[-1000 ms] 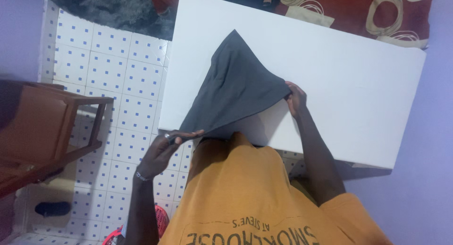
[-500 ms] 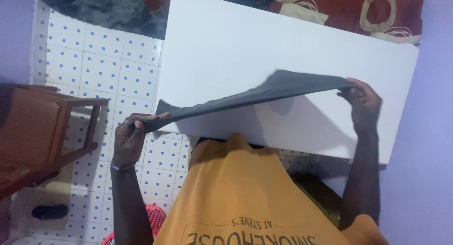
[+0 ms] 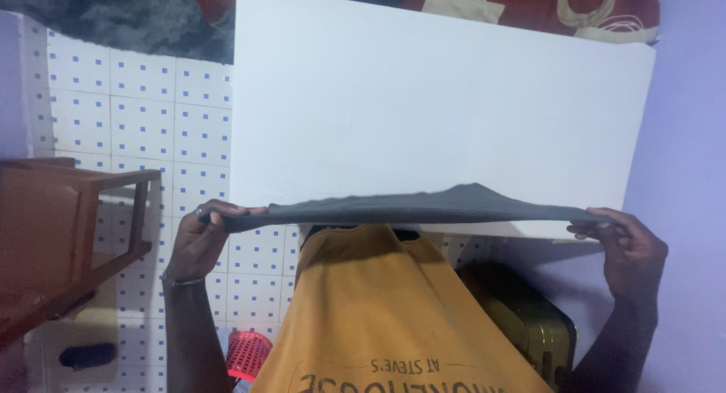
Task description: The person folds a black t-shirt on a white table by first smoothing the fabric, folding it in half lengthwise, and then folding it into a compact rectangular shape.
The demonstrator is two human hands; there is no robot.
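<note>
Cloth (image 3: 408, 206) stretched flat over white bench (image 3: 423, 105).
I judge it soft, light; left hand (image 3: 198, 242) at nine o'clock, right hand (image 3: 628, 249) at three, fingers pinched shut on its ends.

A flat, rectangular white bench (image 3: 423, 98) fills the middle. It stands on a white tiled floor (image 3: 136, 128) with small blue squares.

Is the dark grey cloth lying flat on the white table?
No, the dark grey cloth is held stretched between the left hand and right hand.

Dark grey cloth (image 3: 408, 207), stretched flat, horizontal
</note>
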